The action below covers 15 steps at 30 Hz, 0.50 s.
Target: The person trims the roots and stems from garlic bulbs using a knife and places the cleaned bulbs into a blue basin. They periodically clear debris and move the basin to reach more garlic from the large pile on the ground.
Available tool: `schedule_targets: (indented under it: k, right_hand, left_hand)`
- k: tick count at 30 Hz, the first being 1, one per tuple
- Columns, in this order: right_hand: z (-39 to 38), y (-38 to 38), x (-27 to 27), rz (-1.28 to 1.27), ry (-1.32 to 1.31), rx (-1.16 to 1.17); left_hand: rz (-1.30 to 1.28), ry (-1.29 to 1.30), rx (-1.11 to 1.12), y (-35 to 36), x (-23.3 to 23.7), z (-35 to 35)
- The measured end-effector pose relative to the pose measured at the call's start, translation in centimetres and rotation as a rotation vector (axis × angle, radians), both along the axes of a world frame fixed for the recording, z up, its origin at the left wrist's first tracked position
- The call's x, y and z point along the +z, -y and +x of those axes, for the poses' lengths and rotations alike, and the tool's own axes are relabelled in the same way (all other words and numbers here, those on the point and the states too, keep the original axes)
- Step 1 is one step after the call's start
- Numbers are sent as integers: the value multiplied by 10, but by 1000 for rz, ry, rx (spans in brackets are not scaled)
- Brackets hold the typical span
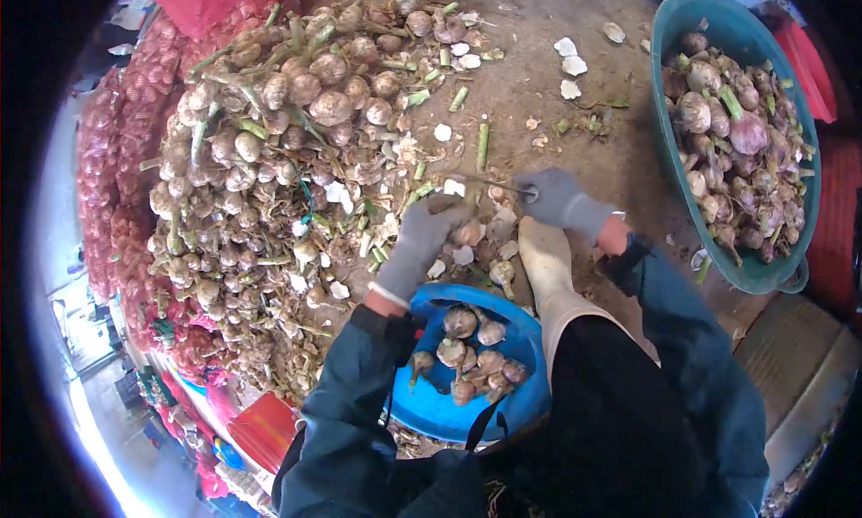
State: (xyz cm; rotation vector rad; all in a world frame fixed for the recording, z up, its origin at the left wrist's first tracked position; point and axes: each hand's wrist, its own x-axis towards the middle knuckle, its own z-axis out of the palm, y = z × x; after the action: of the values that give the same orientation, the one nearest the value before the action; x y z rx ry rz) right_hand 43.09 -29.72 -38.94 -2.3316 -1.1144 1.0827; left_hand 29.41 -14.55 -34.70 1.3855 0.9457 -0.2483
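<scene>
In the head view, the only one I have, the bulb is by the fingertips of my left hand, just beyond the blue basin. I expect it to be light and firm, with dry, papery skin that may flake and slip a little under a glove; too hard a squeeze could bruise the cloves. I'd take hold round its widest part, off any loose skin. My left fingers curl inward over the bulb, but I can't tell whether they grip it or only lie across it. My right hand reaches in from the other side, forearm slanting up and inward, its fingers closed on one end of a thin strip; blade or stalk, I can't tell. The strip points toward my left hand.
</scene>
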Motion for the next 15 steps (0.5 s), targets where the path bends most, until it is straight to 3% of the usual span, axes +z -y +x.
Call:
schedule_targets:
  k: [2, 3, 4, 5, 6, 8, 9, 10, 11, 12, 13, 15]
  right_hand:
    - [14, 19, -26, -283, 85, 43]
    - [19, 25, -29, -282, 80, 49]
    - [20, 33, -31, -303, -28, -121]
    - [19, 41, -32, -329, -134, -300]
    - [19, 42, -31, -338, -136, -301]
    - [15, 38, -27, -201, -40, -383]
    - [10, 34, -28, -204, -38, -384]
    - [1, 30, -32, -152, 49, -374]
    - [-4, 26, -34, -101, 135, -360]
    - [-4, 25, -32, -107, 133, -354]
    - [-5, 24, -27, -99, 43, -331]
    - [-4, 24, -25, -92, -43, -311]
  left_hand:
    - [21, 138, -63, -10, 23, -16]
    - [48, 89, -275, -15, 28, -27]
    - [65, 33, -490, -14, 37, -31]
    - [-17, -120, -924, -13, 46, -29]
    - [-26, -119, -926, -7, 43, -30]
    - [449, -223, -1082, 12, 34, -30]
    - [521, -260, -1069, 18, 46, -6]
    - [521, -257, -1071, 26, 34, 5]
    - [525, -239, -1264, 34, 14, 10]
    - [517, -221, -1455, 44, -5, 10]
    - [503, -224, -1450, 54, -23, 5]
    - [369, -104, -1650, 69, -45, 1]
